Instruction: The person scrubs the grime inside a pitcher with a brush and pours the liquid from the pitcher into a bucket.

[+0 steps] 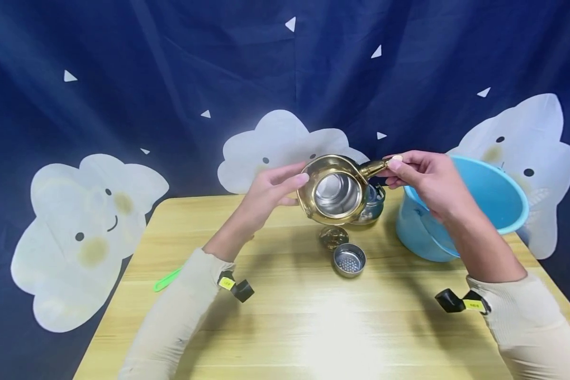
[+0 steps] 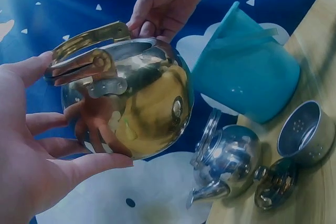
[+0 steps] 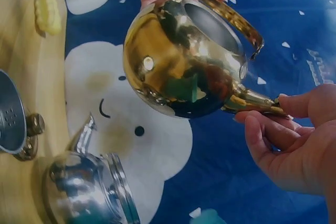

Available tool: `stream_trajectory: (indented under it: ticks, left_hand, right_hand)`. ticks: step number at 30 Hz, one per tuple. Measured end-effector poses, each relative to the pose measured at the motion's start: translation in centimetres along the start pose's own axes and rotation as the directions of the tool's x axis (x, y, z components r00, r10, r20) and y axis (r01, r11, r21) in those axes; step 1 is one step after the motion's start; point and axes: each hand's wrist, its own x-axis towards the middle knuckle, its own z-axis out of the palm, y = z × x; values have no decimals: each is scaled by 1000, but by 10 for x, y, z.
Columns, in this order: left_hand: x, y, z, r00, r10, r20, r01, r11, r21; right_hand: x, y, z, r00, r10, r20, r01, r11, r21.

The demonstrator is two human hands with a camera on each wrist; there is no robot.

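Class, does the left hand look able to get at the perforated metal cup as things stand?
Probably yes, once the left hand releases the gold teapot; nothing covers the perforated metal cup on the table.

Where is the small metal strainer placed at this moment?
In the head view, the strainer sits on the table, right of the picture's centre, just in front of the gold lid and left of the blue bucket.
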Motion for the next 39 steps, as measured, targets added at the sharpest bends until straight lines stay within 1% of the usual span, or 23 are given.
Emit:
stream_trajectory:
  ticks: [4,11,15,18,22,27,30,34,39]
  left_hand:
    - [-2,-3,-7,999,8,-42,-9,1000,-25]
    - [-5,-10,-17,996,-8,-92,2,998,-62]
    - [-6,-16,-23,992,-20,-122,14,999,-49]
    - [-7,-21,-26,988,-42,-147,37,999,-31]
    - [-7,-28,-31,980,-77,-182,74,997,-19]
    - [-7,-37,-37,972,-102,-210,104,995,-1]
    - [-7,-43,-41,966,-117,-231,121,993,3]
    - [-6,-51,-45,957,-141,-254,147,989,4]
    - [-5,-62,-49,944,-185,-274,191,982,-7]
  right_hand:
    - [2,5,9,999,-5,33,3,998,70]
    - [3,14,26,999,13,38,-13,1000,6]
    - [4,20,35,998,37,51,-36,999,-16]
    - [5,26,40,996,60,70,-58,998,-23]
    - [5,34,45,991,91,99,-89,996,-23]
    - [7,43,52,985,107,134,-108,994,-1]
    - [8,48,56,980,123,159,-122,992,-15]
    - [11,56,60,970,147,195,-146,989,-21]
    - [16,67,65,961,166,223,-167,986,-13]
